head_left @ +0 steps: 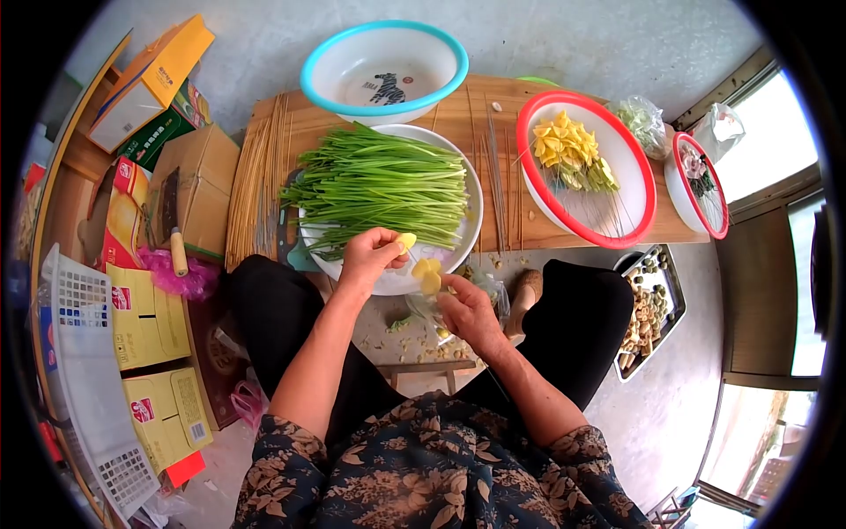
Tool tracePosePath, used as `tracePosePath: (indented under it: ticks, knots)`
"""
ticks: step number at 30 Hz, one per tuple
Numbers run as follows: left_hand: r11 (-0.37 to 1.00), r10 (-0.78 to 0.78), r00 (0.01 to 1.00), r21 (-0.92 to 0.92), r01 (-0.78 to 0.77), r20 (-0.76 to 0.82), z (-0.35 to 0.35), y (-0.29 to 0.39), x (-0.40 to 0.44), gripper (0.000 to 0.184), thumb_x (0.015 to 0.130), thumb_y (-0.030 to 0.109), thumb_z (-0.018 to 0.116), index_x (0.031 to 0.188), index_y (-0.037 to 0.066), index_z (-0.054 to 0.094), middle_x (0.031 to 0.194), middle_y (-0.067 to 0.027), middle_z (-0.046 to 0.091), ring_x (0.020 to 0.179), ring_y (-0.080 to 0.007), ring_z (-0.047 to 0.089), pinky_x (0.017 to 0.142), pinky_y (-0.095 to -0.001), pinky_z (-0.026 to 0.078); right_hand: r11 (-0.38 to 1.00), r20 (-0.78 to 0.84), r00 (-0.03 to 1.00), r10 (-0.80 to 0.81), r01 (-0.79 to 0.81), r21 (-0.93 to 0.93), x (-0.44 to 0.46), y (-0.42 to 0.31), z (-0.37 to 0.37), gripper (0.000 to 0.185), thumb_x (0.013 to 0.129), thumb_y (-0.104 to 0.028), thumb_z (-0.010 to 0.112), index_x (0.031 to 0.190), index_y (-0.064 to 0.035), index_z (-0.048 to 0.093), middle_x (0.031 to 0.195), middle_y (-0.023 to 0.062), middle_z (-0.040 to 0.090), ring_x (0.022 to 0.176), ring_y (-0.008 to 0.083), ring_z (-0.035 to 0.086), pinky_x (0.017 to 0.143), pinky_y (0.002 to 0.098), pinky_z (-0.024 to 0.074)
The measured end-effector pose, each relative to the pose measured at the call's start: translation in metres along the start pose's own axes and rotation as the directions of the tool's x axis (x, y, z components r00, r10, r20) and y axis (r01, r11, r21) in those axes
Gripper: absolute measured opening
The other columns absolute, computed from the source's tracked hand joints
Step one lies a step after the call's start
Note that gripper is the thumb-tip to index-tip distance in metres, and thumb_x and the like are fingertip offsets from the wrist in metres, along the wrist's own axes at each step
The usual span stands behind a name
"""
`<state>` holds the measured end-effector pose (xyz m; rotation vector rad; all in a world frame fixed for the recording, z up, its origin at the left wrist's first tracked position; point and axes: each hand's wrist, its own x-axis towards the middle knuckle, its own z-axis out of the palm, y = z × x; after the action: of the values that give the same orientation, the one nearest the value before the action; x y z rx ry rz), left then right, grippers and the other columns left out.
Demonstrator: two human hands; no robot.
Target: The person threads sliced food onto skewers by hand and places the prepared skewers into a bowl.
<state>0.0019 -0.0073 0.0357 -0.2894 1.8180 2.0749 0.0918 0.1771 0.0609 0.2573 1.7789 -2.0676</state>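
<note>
My left hand (372,257) is closed on a small yellow slice (406,241), pinched between thumb and fingers above the near edge of a white plate (474,207). To its right, my right hand (467,309) is closed at the lower end of several yellow slices (427,275) that stick up from its fingertips; what exactly it grips there is too small to tell. Long green chives (383,189) lie in a pile on the plate, just beyond both hands. A red-rimmed basin (648,198) at the right holds yellow slices (565,141) and thin skewers.
Bundled wooden skewers (257,176) and loose metal ones (495,176) lie on the table (485,88). A blue-rimmed basin (383,26) stands at the back. A smaller red-rimmed bowl (718,220) is at the far right, above a floor tray (652,309). Cardboard boxes (203,181) stand left.
</note>
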Motion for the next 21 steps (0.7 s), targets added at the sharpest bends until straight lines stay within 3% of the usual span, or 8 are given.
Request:
tracePosePath:
  ticks: [3,5,9,10,11,15,20,21]
  knots:
    - [0.999,0.022,1.0,0.036,-0.022,0.008,0.001,0.0,0.0,0.012,0.082,0.004,0.06,0.092,-0.003,0.061,0.084,-0.0076,0.065,0.069,-0.013,0.064,0.062,-0.0243,0.053,0.999,-0.005,1.0,-0.029,0.029,-0.015,0.001,0.008,-0.001,0.03,0.088,-0.006,0.048,0.117,-0.0005,0.053,0.056,-0.0038,0.047,0.045,0.004,0.036,0.043,0.0207,0.0283]
    - [0.994,0.059,0.998,0.089,-0.06,0.012,0.001,-0.003,0.002,0.012,0.082,0.004,0.06,0.091,-0.004,0.061,0.082,-0.0078,0.065,0.067,-0.0124,0.064,0.06,-0.0237,0.053,0.852,-0.072,0.951,-0.3,0.233,-0.469,0.001,0.014,0.002,0.029,0.088,-0.006,0.05,0.116,-0.0002,0.054,0.056,-0.0038,0.048,0.046,0.0034,0.038,0.043,0.0201,0.029]
    - [0.986,0.092,0.996,0.138,-0.093,0.017,0.003,-0.001,0.0,0.011,0.081,0.003,0.059,0.089,-0.004,0.062,0.08,-0.0079,0.065,0.065,-0.0115,0.063,0.06,-0.0234,0.052,0.81,-0.073,0.95,-0.304,0.218,-0.544,-0.001,0.013,0.002,0.028,0.087,-0.007,0.051,0.114,-0.0002,0.054,0.058,-0.0043,0.05,0.047,0.0027,0.04,0.043,0.0194,0.03]
    - [0.985,0.082,0.996,0.151,-0.084,0.02,0.003,0.001,-0.001,0.011,0.082,0.003,0.059,0.09,-0.004,0.061,0.081,-0.0081,0.065,0.067,-0.0122,0.063,0.061,-0.0237,0.052,0.962,-0.095,0.986,-0.138,0.111,-0.249,0.003,0.015,-0.001,0.028,0.087,-0.007,0.051,0.114,-0.0002,0.055,0.059,-0.0045,0.05,0.048,0.0023,0.04,0.043,0.0191,0.0297]
    - [0.984,0.073,0.997,0.163,-0.075,0.023,0.004,0.002,-0.001,0.011,0.082,0.003,0.059,0.091,-0.003,0.06,0.082,-0.0083,0.065,0.068,-0.0129,0.064,0.062,-0.024,0.053,0.997,-0.06,0.998,0.03,-0.026,0.07,0.006,0.017,-0.002,0.027,0.087,-0.007,0.052,0.114,-0.0003,0.055,0.06,-0.0048,0.051,0.048,0.002,0.039,0.043,0.0189,0.0293]
    - [0.973,0.08,0.991,0.208,-0.1,0.105,0.006,-0.007,-0.002,0.011,0.083,0.004,0.059,0.092,-0.003,0.06,0.083,-0.0086,0.065,0.068,-0.0134,0.064,0.063,-0.0247,0.053,0.989,-0.092,0.992,-0.082,0.069,-0.133,0.006,0.018,0.0,0.028,0.088,-0.007,0.052,0.115,-0.0009,0.054,0.061,-0.0053,0.05,0.046,0.0016,0.037,0.042,0.0188,0.0272]
    - [0.983,-0.098,0.99,-0.143,0.112,0.103,0.003,-0.006,-0.002,0.017,0.085,0.013,0.06,0.094,-0.001,0.059,0.088,-0.0083,0.064,0.072,-0.0156,0.064,0.065,-0.0276,0.054,0.997,-0.048,0.999,0.022,-0.019,0.076,0.004,0.007,-0.001,0.029,0.09,-0.007,0.05,0.117,-0.0011,0.053,0.061,-0.0062,0.047,0.045,0.0021,0.035,0.042,0.018,0.0261]
    - [0.983,-0.096,0.99,-0.143,0.11,0.102,0.002,-0.006,-0.002,0.017,0.085,0.013,0.06,0.094,-0.001,0.059,0.088,-0.0083,0.064,0.072,-0.0156,0.064,0.065,-0.0276,0.054,0.997,-0.047,0.999,0.021,-0.018,0.075,0.004,0.006,-0.001,0.029,0.09,-0.007,0.05,0.117,-0.0011,0.053,0.061,-0.0062,0.047,0.045,0.0021,0.035,0.042,0.018,0.0261]
